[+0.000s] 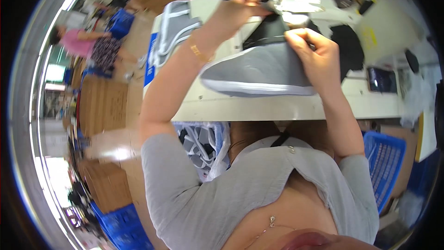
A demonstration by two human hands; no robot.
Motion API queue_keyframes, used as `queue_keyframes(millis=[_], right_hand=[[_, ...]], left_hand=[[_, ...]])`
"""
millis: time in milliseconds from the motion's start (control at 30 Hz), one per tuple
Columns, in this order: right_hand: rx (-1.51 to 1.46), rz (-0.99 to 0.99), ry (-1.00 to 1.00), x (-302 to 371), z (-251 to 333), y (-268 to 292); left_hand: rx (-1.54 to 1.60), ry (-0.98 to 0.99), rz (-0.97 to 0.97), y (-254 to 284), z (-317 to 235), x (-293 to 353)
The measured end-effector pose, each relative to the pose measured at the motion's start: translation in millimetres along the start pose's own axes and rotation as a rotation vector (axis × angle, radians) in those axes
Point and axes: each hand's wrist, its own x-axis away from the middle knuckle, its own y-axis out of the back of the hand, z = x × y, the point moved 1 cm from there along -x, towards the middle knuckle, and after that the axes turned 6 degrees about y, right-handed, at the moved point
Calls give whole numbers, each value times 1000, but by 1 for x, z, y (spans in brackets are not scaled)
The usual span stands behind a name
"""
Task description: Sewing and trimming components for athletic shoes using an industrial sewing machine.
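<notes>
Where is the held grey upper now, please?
In the head view, the grey upper is above centre, slightly right, over the white table, with the right hand at its right end.

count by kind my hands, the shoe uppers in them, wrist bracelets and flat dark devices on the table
Hands: 2 (left hand, right hand)
Shoe uppers: 1 (grey shoe upper)
Bracelets: 1 (gold bracelet)
Devices: 1 (flat dark device)
Total: 5

brown cardboard boxes (102, 104), blue crates (121, 227), person in pink (79, 41), blue basket (385, 164)
</notes>
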Motion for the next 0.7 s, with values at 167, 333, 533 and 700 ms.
queue_keyframes(millis=[167, 333, 533, 700], right_hand=[[51, -6, -81, 6, -1, 3], [-36, 18, -91, 8, 1, -2], [-110, 20, -112, 11, -7, 2], [-121, 14, -134, 11, -6, 1]], left_hand=[[-594, -169, -173, -9, -27, 28], [-936, -570, -280, -62, -65, 115], [-872, -521, -233, -84, -47, 108], [-851, -518, -244, -83, -38, 105]])
